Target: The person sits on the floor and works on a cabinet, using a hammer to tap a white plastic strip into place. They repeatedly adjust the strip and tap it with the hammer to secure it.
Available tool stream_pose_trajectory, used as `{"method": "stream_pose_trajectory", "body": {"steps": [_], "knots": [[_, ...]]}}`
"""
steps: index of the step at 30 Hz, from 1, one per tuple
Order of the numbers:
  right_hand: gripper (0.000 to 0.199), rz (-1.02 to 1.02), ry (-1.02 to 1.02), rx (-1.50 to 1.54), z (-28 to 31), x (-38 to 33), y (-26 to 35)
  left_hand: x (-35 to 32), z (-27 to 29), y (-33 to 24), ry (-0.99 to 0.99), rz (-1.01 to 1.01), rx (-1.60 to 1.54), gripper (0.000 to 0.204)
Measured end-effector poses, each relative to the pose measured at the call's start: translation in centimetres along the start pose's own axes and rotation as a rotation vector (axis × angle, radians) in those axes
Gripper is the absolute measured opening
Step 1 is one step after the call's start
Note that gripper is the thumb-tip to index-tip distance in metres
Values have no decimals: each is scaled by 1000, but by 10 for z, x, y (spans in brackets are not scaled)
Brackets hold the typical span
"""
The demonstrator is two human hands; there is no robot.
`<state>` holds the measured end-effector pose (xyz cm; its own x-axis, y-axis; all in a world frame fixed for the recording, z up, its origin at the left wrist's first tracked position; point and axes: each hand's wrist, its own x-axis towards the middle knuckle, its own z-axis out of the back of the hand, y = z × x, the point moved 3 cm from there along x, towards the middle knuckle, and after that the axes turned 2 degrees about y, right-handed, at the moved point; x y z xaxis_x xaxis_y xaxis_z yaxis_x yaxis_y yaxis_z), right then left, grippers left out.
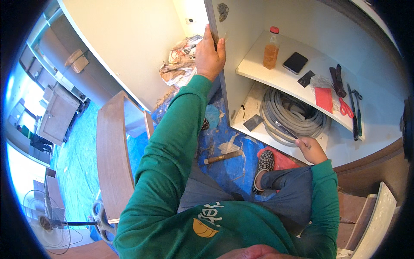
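Observation:
My left hand point(209, 56) is raised to the front edge of the cabinet's side panel point(221, 80), with the fingers along one face and the thumb on the other. Low at the right, my right hand point(312, 150) is closed around a slim grey tool point(285, 130), its kind hard to make out. The tool points up and left, in front of a coiled grey hose point(276, 108) in the lower compartment. Close to it lies a small dark flat piece point(253, 123). A metal hinge part point(223, 12) is fixed high on the panel.
The shelf point(254, 64) holds an orange-filled bottle point(271, 49), a phone point(295, 63), red-handled scissors point(346, 108) and several tools. On the blue floor sheet lies a wooden-handled tool point(223, 157). A wooden drawer-like box point(114, 151) and a fan point(45, 222) stand left.

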<state>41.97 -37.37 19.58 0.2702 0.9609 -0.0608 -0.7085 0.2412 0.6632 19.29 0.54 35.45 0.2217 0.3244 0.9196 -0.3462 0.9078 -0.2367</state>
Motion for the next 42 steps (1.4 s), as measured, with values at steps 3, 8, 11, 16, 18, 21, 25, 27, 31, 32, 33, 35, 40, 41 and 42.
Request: {"method": "stream_pose_trajectory", "body": {"steps": [3, 8, 11, 16, 18, 21, 25, 27, 31, 32, 33, 35, 40, 41, 42], "knots": [[46, -26, 26, -49, 0, 1, 1, 6, 11, 1, -15, -24, 49, 71], [46, -8, -1, 21, -1, -1, 2, 41, 29, 0, -81, -123, 118, 65], [46, -10, 0, 1, -4, 2, -7, 63, 34, 1, -129, -173, 141, 55], [44, -30, 4, -40, -1, 0, -9, 103, 49, -29, -72, -19, 7, 38], [44, -22, 16, -41, -3, 2, -6, 116, 52, -29, -225, -116, -13, 36], [45, -22, -10, -39, -1, 0, -5, 109, 42, -26, -115, -30, -21, 40], [47, -89, 43, -80, -2, 0, 1, 50, 11, 6, 63, 77, 110, 41], [47, -77, 31, -62, -3, 1, -3, 17, -3, 8, 116, 122, 60, 50], [45, -78, 41, -75, -6, 4, -7, -43, -29, 36, 170, 224, 13, 70], [45, -67, 30, -65, -6, 3, -7, -57, -35, 41, 167, 241, 24, 71], [45, -54, 21, -54, -6, 4, -4, -72, -40, 48, 217, 278, 21, 72], [44, -93, 24, -29, -5, 2, 0, -96, -47, 53, 317, 348, 5, 74], [41, -125, 75, -62, -6, 4, -6, -156, -50, 57, 366, 249, 39, 71], [41, -120, 75, -61, -7, 5, -7, -169, -51, 60, 339, 224, 30, 67], [41, -115, 75, -61, -8, 6, -7, -183, -52, 63, 372, 246, 51, 70]]}}
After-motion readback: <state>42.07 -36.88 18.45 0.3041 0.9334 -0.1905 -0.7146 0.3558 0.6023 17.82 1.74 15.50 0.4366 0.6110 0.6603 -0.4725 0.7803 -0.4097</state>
